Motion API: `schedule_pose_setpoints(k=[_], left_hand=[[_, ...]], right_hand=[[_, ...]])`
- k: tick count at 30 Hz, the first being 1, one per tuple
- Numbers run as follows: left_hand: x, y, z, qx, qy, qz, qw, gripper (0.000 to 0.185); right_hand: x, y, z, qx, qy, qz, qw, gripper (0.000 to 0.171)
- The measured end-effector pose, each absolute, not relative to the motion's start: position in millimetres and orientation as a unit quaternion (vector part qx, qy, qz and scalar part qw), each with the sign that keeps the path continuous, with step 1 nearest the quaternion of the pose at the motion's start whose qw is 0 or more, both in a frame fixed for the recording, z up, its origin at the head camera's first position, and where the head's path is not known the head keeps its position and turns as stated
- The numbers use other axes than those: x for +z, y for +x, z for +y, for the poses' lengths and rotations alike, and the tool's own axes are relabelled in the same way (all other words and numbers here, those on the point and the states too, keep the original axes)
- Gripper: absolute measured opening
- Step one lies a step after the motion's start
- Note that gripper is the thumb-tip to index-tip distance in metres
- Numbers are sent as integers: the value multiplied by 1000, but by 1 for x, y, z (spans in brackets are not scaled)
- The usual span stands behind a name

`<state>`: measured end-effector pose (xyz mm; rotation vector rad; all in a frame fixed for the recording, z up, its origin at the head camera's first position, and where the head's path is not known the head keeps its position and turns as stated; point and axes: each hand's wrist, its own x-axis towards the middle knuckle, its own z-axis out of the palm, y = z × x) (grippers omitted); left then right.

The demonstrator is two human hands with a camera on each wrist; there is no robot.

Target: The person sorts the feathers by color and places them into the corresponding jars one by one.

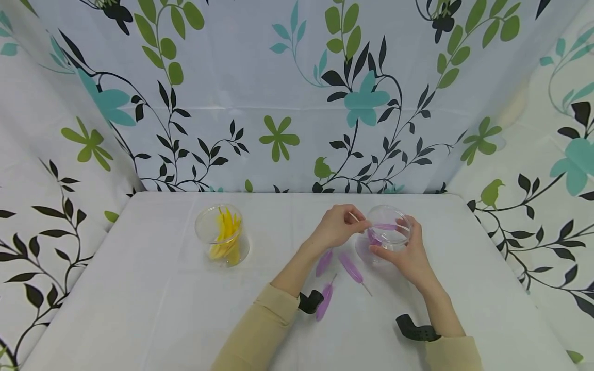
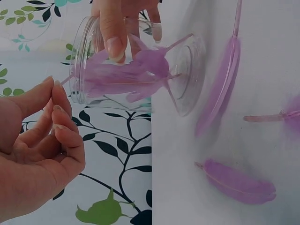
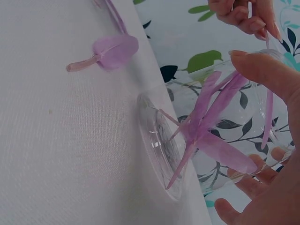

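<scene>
1. From the head view I see my right hand (image 1: 408, 257) wrapped round a clear jar (image 1: 389, 231) standing on the white desk (image 1: 153, 304); its fingers (image 3: 267, 70) curl about the wall of the jar, thumb on the near side, so the grip is closed on the glass.
2. My left hand (image 1: 335, 226) sits just beside the rim of the jar; its fingers (image 2: 58, 105) are pinched together on the pale quill of a purple feather (image 1: 384, 226) that lies across the mouth of the jar; the vane is already over the opening.
3. Inside the jar the wrist views show several purple feathers (image 2: 140, 70) leaning against the wall, quills toward the base.
4. Three loose purple feathers (image 1: 351, 268) lie on the desk just in front of the jar, between my two forearms; one is close to the left wrist strap (image 1: 310, 301).
5. Well apart to the left stands a second clear jar (image 1: 223, 234) holding yellow feathers (image 1: 226, 234); neither hand touches it.
6. A floral cloth (image 1: 278, 93) hangs behind and to both sides of the desk.
</scene>
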<state>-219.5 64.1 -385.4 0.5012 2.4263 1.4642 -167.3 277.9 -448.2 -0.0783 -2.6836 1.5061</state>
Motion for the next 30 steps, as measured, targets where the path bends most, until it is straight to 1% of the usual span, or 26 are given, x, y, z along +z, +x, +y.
schedule_pose_setpoints(k=[8,14,23,30], left_hand=[[-392,-222,75,514,173,830,129,25],[-395,-222,73,525,170,824,130,29],[-403,-219,50,532,150,824,128,31],[-419,-211,29,500,121,848,130,33]], right_hand=[[-450,-168,279,489,-27,-871,35,116],[-451,-168,279,494,-19,-868,40,114],[-449,-169,279,494,-23,-868,42,115],[-450,-168,278,493,-26,-869,38,116]])
